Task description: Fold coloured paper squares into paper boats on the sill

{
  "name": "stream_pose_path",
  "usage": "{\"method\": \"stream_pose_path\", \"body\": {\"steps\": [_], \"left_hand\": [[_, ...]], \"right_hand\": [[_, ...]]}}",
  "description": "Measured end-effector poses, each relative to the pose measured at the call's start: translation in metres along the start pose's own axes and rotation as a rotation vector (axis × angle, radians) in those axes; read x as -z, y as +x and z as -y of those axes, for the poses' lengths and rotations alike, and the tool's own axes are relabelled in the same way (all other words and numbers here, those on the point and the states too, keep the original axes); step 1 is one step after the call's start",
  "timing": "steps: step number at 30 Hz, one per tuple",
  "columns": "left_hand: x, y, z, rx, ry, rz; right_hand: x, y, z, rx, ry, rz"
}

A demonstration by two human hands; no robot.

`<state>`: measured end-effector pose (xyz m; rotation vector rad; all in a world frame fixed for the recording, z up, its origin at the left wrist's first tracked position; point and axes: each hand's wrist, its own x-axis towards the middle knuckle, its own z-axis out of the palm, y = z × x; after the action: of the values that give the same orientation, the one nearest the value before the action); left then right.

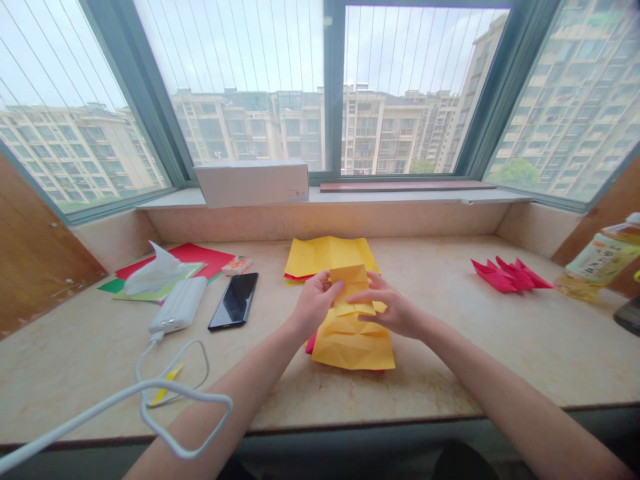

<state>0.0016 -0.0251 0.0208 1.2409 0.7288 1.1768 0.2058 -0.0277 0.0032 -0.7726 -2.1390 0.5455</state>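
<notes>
A small folded piece of yellow paper [351,285] is held up between both hands above the counter's middle. My left hand [314,301] pinches its left edge with thumb and fingers. My right hand [391,307] grips its right side, fingers curled over the lower fold. Under the hands lies a creased yellow sheet [353,343] with a red sheet's edge showing beneath it. Behind them, a stack of yellow sheets [327,257] rests near the wall.
Several folded red paper pieces [510,275] lie at the right, a bottle of tea [603,257] beyond. On the left: a black phone [235,301], a white power bank [179,304] with cable, tissues [155,270], red and green sheets [200,259]. A white box [253,182] sits on the sill.
</notes>
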Motion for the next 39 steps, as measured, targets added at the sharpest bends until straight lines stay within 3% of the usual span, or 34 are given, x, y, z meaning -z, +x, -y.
{"method": "stream_pose_path", "body": {"steps": [6, 15, 19, 25, 31, 39], "left_hand": [[-0.003, -0.003, -0.001, 0.019, 0.052, 0.104], [-0.005, -0.008, -0.003, -0.002, 0.024, 0.265], [-0.006, -0.005, 0.003, -0.018, 0.056, 0.220], [0.000, -0.003, 0.005, 0.047, 0.177, 0.206], [0.003, -0.001, 0.010, 0.054, 0.271, 0.187], [0.001, -0.002, 0.007, 0.052, 0.272, 0.191]], "right_hand": [[0.003, 0.006, 0.006, 0.032, 0.078, -0.106], [0.000, 0.006, -0.002, -0.140, 0.119, -0.289], [-0.004, 0.004, -0.005, -0.213, 0.285, -0.332], [-0.003, 0.003, 0.004, -0.215, 0.363, -0.288], [0.004, 0.004, 0.006, -0.119, 0.195, -0.215], [0.003, 0.005, 0.007, -0.127, 0.096, -0.195]]}}
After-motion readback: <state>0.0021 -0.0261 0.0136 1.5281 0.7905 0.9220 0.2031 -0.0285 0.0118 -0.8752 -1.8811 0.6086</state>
